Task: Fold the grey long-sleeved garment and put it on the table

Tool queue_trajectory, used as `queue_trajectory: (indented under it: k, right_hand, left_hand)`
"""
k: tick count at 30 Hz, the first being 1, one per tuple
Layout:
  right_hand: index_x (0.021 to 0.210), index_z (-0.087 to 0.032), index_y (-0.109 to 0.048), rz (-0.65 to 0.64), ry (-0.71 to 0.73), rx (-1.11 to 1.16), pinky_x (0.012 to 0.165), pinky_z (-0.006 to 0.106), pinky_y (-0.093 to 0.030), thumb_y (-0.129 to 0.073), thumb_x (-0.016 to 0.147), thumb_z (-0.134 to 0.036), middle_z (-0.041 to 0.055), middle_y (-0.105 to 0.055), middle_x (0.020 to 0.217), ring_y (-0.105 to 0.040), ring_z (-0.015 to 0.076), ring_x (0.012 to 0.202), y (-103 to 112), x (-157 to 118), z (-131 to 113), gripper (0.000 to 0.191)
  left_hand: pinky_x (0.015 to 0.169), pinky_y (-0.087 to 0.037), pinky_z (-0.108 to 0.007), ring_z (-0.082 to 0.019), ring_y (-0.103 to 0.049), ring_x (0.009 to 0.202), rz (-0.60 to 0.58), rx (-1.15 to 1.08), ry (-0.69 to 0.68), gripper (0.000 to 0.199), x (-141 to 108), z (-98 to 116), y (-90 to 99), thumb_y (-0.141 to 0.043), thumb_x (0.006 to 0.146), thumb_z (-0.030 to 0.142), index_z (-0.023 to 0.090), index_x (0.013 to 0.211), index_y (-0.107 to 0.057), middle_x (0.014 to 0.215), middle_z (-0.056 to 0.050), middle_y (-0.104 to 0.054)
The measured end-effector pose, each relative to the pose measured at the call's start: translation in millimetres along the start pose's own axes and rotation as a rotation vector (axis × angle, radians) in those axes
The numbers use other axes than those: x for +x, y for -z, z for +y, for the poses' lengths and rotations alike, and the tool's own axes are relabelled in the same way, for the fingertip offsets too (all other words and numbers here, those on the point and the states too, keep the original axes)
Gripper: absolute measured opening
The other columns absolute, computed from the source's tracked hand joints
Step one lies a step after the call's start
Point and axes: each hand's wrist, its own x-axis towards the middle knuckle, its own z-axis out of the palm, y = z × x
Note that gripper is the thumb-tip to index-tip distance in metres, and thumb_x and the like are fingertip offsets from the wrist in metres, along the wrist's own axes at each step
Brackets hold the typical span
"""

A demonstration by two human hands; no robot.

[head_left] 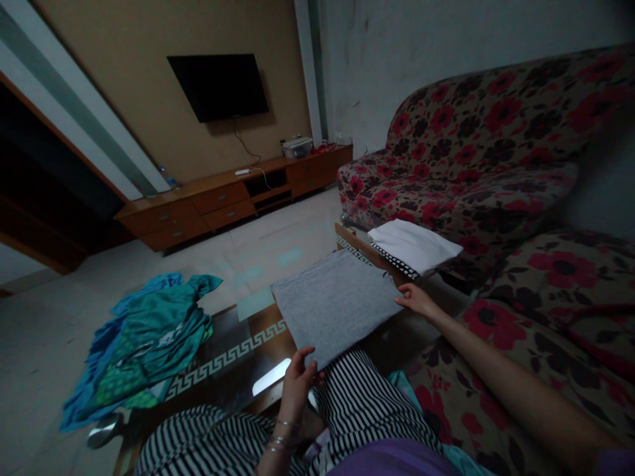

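Note:
A grey folded cloth garment is stretched flat between my hands above the glass-topped table and my striped trousers. My left hand grips its near left corner, thumb and fingers closed on the fabric. At the right corner, my right hand pinches the edge. Just beyond that hand lies a folded white cloth with a black-and-white patterned border, at the far end of the table. A heap of teal, blue and green clothes rests on the table's left side.
The coffee table has a Greek-key border and a glossy top. A floral sofa runs along the right. Past the tiled floor stands a low wooden TV cabinet holding a plastic box, with a television above.

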Motion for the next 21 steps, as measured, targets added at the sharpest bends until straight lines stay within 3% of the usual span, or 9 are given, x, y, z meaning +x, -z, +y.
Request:
queue_trajectory:
  k: [4, 9, 15, 21]
  right_hand:
    - [0.111, -0.009, -0.059, 0.109, -0.006, -0.113, 0.071, 0.027, -0.048, -0.074, 0.069, -0.036, 0.0071, -0.065, 0.082, -0.062, 0.018, 0.075, -6, 5, 12, 0.052]
    - [0.114, -0.009, -0.057, 0.086, -0.039, -0.063, 0.067, 0.028, -0.05, -0.075, 0.065, -0.039, 0.0138, -0.066, 0.099, -0.064, 0.0207, 0.079, -18, 0, 10, 0.06]
    - [0.108, -0.011, -0.059, -0.069, -0.141, 0.122, 0.047, 0.024, -0.047, -0.078, 0.059, -0.034, 0.0147, -0.068, 0.101, -0.064, 0.0207, 0.071, -15, -4, -6, 0.057]
    - [0.084, -0.012, -0.069, -0.312, -0.146, 0.275, 0.064, 0.028, -0.052, -0.08, 0.057, -0.03, 0.0089, -0.072, 0.083, -0.065, 0.02, 0.07, 6, -6, -27, 0.035]
  left_hand:
    - [0.058, -0.049, -0.025, -0.013, -0.058, 0.063, 0.04, 0.058, -0.085, 0.046, 3, -5, 1.2, -0.074, 0.063, 0.031, 0.014, 0.103, -0.059, 0.079, -0.001, -0.06]
    - [0.063, -0.049, -0.024, -0.015, -0.057, 0.074, 0.063, 0.039, -0.095, 0.04, 3, -1, -2.1, -0.075, 0.062, 0.029, 0.013, 0.097, -0.064, 0.087, -0.005, -0.062]
    - [0.069, -0.053, -0.031, -0.02, -0.06, 0.084, 0.017, -0.086, -0.06, 0.038, -5, 5, -3.2, -0.076, 0.061, 0.028, 0.015, 0.095, -0.066, 0.102, -0.008, -0.063]
    - [0.07, -0.053, -0.03, -0.021, -0.06, 0.088, -0.025, -0.092, -0.042, 0.041, -8, 1, -1.3, -0.078, 0.06, 0.028, 0.015, 0.097, -0.067, 0.106, -0.01, -0.063]
